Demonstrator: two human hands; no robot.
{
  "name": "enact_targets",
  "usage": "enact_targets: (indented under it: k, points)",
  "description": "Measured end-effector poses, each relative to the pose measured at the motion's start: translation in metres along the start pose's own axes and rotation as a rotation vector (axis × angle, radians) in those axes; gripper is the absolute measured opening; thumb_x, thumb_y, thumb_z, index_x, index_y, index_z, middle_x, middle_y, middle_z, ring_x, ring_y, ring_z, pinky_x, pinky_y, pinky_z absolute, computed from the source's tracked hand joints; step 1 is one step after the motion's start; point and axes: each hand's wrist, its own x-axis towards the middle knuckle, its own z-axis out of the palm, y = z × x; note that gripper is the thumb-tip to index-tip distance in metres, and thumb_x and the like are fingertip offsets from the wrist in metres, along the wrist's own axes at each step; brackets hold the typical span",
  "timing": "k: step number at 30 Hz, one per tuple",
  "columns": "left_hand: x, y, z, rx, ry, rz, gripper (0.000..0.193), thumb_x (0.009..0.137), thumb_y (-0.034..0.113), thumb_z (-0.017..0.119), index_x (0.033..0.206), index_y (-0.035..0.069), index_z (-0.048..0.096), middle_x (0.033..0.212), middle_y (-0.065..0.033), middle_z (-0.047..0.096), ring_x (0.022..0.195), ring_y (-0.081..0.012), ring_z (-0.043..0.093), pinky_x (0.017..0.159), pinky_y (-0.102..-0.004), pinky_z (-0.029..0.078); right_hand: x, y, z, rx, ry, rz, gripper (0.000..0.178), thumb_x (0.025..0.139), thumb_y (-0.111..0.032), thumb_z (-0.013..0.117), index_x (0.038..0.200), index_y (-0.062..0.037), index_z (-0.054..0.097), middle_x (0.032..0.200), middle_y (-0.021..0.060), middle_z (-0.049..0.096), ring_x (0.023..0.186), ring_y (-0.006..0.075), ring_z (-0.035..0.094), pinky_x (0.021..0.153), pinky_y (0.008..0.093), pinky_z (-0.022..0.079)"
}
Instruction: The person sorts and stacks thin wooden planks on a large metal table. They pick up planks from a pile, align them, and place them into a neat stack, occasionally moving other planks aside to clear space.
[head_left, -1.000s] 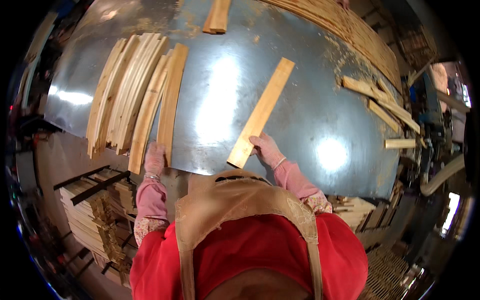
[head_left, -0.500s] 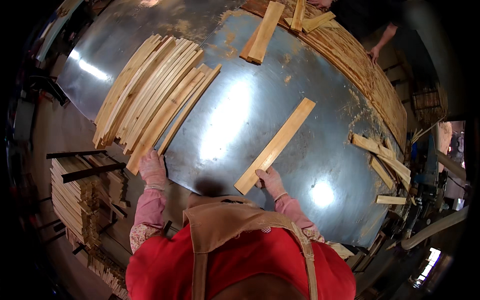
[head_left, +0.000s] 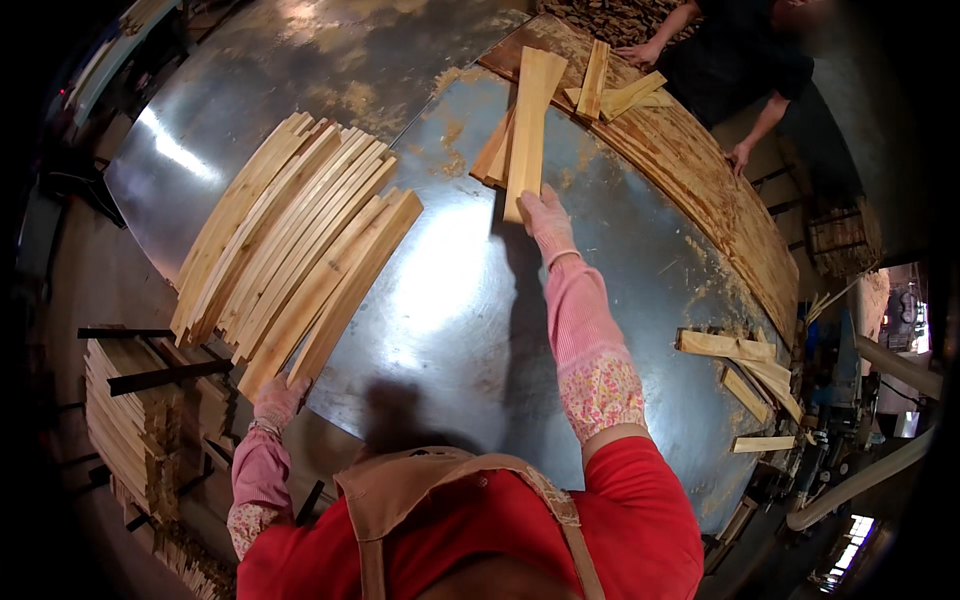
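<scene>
My right hand (head_left: 547, 222), in a pale glove, reaches far across the metal table. It grips the near end of a wooden board (head_left: 529, 140), which lies over a few other boards at the table's far edge. At the left, my gloved left hand (head_left: 279, 402) is closed round the near end of a wooden slat (head_left: 362, 285), the rightmost of a row. Beside that slat, several more slats (head_left: 275, 230) lie side by side, pointing away from me. Some of the fingers on both hands are hidden by the wood.
The shiny metal table (head_left: 440, 300) bears patches of sawdust. Along its far right edge runs a rough brown panel (head_left: 700, 150); a co-worker's hand (head_left: 738, 157) touches it. Short offcuts (head_left: 725, 345) lie at the right. Stacked slats (head_left: 125, 430) stand on a rack at lower left.
My right hand has moved from the near middle to the far edge with the board, laying it on the pile. At the left, the outer slat has tilted, showing its broad face.
</scene>
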Motion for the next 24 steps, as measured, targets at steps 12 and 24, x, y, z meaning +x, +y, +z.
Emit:
enact_targets:
  k: [12, 24]
  points:
    - [-0.037, -0.029, 0.051, 0.214, 0.558, 0.236, 0.048, 0.095, 0.046, 0.073, 0.115, 0.003, 0.075, 0.147, -0.0189, 0.061, 0.135, -0.0401, 0.057, 0.115, -0.0529, 0.04, -0.276, 0.134, 0.0, -1.034, -0.065, -0.274, 0.066, 0.096, -0.046, 0.071, 0.154, -0.0152, 0.057, 0.162, 0.0121, 0.05, 0.153, 0.0369, 0.04, 0.122, 0.0544, 0.036]
    - [-0.013, -0.017, -0.018, 0.342, 0.816, 0.234, 0.088, 0.084, 0.042, 0.086, 0.158, 0.01, 0.05, 0.155, -0.0167, 0.054, 0.14, -0.0378, 0.053, 0.118, -0.0492, 0.04, -0.295, 0.129, -0.001, -1.107, -0.081, -0.128, 0.07, 0.095, -0.048, 0.069, 0.156, -0.0163, 0.055, 0.167, 0.0109, 0.045, 0.157, 0.0373, 0.035, 0.123, 0.0546, 0.035]
